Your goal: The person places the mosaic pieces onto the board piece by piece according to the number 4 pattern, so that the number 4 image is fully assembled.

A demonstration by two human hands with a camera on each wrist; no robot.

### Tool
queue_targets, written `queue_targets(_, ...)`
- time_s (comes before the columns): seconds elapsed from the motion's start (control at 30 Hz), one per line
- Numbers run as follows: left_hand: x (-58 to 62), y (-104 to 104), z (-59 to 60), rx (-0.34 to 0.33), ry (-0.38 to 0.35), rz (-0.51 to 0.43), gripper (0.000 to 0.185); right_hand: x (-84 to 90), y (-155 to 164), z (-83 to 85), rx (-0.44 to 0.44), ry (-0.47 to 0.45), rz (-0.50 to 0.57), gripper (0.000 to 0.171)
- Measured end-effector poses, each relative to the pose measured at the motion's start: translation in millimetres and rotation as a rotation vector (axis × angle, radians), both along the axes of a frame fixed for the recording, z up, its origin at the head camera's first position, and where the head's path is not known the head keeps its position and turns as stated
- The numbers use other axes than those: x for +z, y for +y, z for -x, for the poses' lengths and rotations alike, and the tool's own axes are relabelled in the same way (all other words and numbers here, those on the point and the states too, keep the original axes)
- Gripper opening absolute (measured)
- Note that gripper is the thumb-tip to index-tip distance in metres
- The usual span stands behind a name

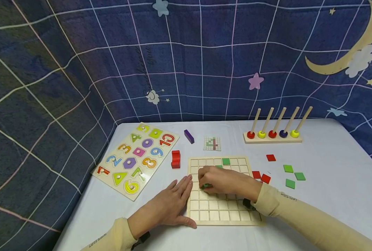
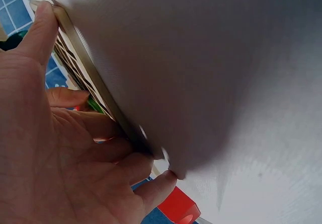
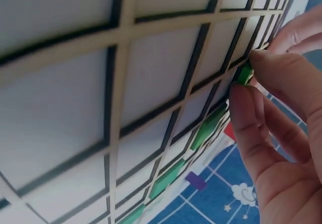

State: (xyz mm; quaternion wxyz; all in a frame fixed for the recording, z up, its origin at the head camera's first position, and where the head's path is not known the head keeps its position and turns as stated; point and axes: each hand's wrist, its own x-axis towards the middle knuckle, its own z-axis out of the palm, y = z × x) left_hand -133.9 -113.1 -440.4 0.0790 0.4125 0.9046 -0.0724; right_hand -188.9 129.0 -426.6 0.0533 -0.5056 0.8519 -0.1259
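Note:
A wooden grid board [image 1: 223, 209] lies on the white table. My right hand [image 1: 209, 183] rests on its middle and pinches a small green tile [image 1: 206, 186] between thumb and fingertips, low over a cell. The right wrist view shows this green tile [image 3: 245, 74] held at the grid board [image 3: 126, 83], with other green tiles [image 3: 209, 126] set in cells beyond. My left hand [image 1: 176, 197] lies flat with straight fingers against the board's left edge, thumb along the front corner. Another green tile [image 1: 226, 161] sits in the board's far row.
Loose red tiles [image 1: 265, 179] and green tiles [image 1: 290, 183] lie right of the board. A pattern card [image 1: 212, 143], purple block [image 1: 188, 136] and red block [image 1: 175, 159] lie behind it. A number puzzle [image 1: 136, 158] is at left, a peg stacker [image 1: 272, 134] at far right.

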Motion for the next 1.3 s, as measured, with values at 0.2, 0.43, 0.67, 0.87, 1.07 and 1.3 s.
queue_targets(0.2, -1.6, 1, 1.0, -0.001, 0.004, -0.002, 0.124, -1.8, 2, 1.2, -0.034, -0.094, 0.077, 0.005)
queue_targets(0.43, 2.4, 1, 1.2, 0.016, -0.018, 0.009, 0.124, -5.1, -1, 5.7, -0.089, -0.204, 0.141, 0.006)
queue_targets(0.67, 3.8, 2, 1.4, 0.016, -0.03, 0.008, 0.124, -6.5, 0, 5.0, -0.109, -0.214, 0.16, 0.011)
queue_targets(0.87, 2.6, 3, -0.7, 0.018, -0.052, 0.013, 0.124, -3.5, 7, 2.7, -0.115, -0.244, 0.181, 0.014)
queue_targets(1.07, 2.8, 4, -1.3, 0.019, -0.042, 0.017, 0.125, 11.0, 24, 5.3, -0.159, -0.303, 0.248, 0.027)
queue_targets(1.3, 1.1, 3, 0.0, 0.019, -0.035, 0.008, 0.125, 27.0, 49, 4.6, -0.177, -0.277, 0.278, 0.038)
